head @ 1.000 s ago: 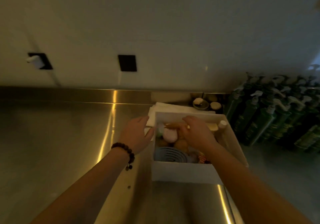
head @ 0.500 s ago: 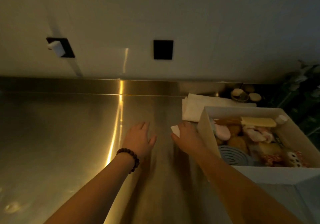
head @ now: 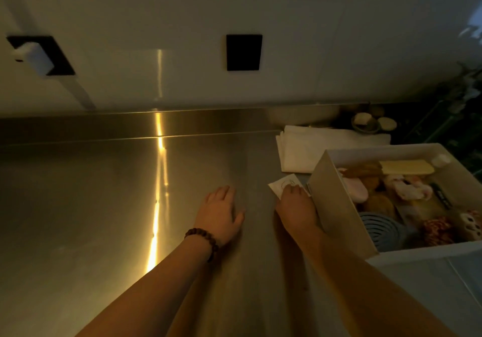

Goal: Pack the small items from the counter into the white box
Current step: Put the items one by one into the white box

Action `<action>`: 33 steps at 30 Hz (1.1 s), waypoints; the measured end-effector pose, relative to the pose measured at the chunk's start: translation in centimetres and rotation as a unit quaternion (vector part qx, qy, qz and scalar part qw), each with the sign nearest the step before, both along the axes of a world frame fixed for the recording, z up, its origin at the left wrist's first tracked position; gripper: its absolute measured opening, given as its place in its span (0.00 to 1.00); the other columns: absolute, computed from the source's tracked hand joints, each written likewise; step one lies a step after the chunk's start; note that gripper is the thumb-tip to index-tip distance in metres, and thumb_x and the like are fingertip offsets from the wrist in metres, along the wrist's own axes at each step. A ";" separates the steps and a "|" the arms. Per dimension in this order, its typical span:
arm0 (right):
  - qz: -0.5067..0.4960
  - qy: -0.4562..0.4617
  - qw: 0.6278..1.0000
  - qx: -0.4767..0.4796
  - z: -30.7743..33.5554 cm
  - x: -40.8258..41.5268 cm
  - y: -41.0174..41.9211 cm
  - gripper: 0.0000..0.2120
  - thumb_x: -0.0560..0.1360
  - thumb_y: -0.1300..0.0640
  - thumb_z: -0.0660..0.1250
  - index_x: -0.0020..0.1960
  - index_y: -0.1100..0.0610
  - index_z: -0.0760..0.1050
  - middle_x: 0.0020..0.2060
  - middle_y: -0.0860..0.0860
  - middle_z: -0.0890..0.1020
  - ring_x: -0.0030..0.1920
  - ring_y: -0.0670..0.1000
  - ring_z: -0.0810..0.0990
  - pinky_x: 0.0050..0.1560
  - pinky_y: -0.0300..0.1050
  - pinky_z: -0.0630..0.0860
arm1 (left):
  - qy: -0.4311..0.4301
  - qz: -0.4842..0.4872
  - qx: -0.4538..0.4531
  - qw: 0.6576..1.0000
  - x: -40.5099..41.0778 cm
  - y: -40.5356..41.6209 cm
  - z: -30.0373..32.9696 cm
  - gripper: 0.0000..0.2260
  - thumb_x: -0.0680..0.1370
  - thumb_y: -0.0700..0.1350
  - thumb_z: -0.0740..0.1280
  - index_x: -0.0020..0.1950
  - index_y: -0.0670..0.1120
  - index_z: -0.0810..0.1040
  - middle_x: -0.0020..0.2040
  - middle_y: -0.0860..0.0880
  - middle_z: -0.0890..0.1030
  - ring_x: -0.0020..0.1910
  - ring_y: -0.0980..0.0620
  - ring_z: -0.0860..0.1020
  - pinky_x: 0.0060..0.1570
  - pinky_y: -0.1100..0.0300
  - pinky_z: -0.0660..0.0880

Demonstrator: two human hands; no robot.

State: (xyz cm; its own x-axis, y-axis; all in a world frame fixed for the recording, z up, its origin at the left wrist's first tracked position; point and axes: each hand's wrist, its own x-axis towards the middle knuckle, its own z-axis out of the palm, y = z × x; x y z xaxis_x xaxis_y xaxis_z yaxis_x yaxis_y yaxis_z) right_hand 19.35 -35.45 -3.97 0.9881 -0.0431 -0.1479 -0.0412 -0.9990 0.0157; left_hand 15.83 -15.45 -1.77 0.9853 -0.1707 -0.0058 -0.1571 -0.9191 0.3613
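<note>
On the far left of the wall, a white plug (head: 32,56) sat in a black socket (head: 56,55). A second black square (head: 244,52) was on the wall further right. Under them ran the shiny metal desk (head: 91,193), with a bright yellow streak of light on it.

The left hand (head: 220,212) lay flat on the desk, palm down. Its fingers were straight and spread, so this grip was released and held nothing. A dark bead bracelet (head: 204,240) went round that wrist.

Just to the right, the right hand (head: 296,209) lay on the desk close by the box's left wall. Its fingertips were on a small white card (head: 283,183) with a thin drawn line on it. The card lay on the desk, sticking out past the fingers, just beside the box. I cannot tell if the fingers pinched the card or only pressed on it.

Behind the card lay a folded white cloth (head: 307,151), touching the box's back corner. Small round dishes (head: 373,123) stood behind the cloth, by the wall.

The white box (head: 336,206) stood on the right, open on top. Inside were a blue round ribbed thing (head: 382,232), a pink soft thing (head: 356,190), brown lumps (head: 380,203), a pale yellow bar (head: 405,167) and a little toy with a face (head: 469,226). Dark green bottles (head: 467,117) stood at the far right.
</note>
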 end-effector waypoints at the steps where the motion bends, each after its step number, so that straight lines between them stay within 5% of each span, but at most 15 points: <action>1: 0.005 0.000 1.000 -0.009 0.1 0.0 0.0 0.23 0.78 0.55 0.58 0.70 0.63 0.60 0.67 0.60 0.70 0.66 0.58 0.69 0.62 0.52 0.71 | -0.001 -0.004 0.000 1.000 0.1 0.0 0.0 0.29 0.77 0.58 0.57 0.74 0.47 0.58 0.73 0.45 0.63 0.72 0.47 0.60 0.71 0.53 0.56; 7: 0.033 0.013 0.999 -0.009 1.6 -0.3 -0.1 0.14 0.77 0.62 0.58 0.63 0.58 0.70 0.59 0.56 0.76 0.57 0.56 0.76 0.55 0.49 0.73 | -0.017 -0.017 -0.041 0.999 1.2 -0.4 1.1 0.30 0.76 0.57 0.62 0.74 0.48 0.59 0.73 0.46 0.64 0.71 0.47 0.62 0.70 0.52 0.58; 14: 0.104 -0.105 0.961 0.233 7.9 -1.5 -0.3 0.08 0.78 0.58 0.59 0.47 0.54 0.77 0.41 0.54 0.81 0.43 0.54 0.79 0.40 0.44 0.69 | -0.041 -0.089 -0.123 0.988 3.3 -1.0 4.5 0.35 0.72 0.48 0.71 0.75 0.51 0.57 0.74 0.49 0.61 0.72 0.51 0.58 0.71 0.59 0.55; 21: 0.026 -0.167 0.896 0.410 14.5 -3.1 -4.6 0.06 0.78 0.56 0.62 0.50 0.49 0.77 0.42 0.41 0.79 0.41 0.35 0.77 0.35 0.27 0.71 | -0.108 -0.091 -0.217 0.966 4.1 -4.4 9.0 0.06 0.74 0.44 0.69 0.49 0.44 0.80 0.48 0.47 0.81 0.49 0.49 0.77 0.45 0.64 0.67; 27: -0.033 -0.220 0.875 0.431 17.4 -4.7 -11.7 0.04 0.77 0.55 0.64 0.44 0.52 0.74 0.41 0.46 0.82 0.42 0.42 0.81 0.38 0.39 0.77 | -0.111 -0.123 -0.295 0.941 4.0 -11.0 13.4 0.04 0.75 0.45 0.67 0.46 0.45 0.78 0.42 0.50 0.81 0.42 0.54 0.78 0.43 0.61 0.74; 33: -0.044 -0.247 0.873 0.417 19.7 -4.9 -20.1 0.01 0.76 0.52 0.66 0.48 0.48 0.75 0.39 0.39 0.78 0.41 0.36 0.77 0.34 0.29 0.71 | -0.076 -0.157 -0.267 0.948 3.3 -19.4 15.9 0.04 0.76 0.45 0.67 0.41 0.49 0.77 0.36 0.53 0.78 0.37 0.58 0.76 0.34 0.68 0.69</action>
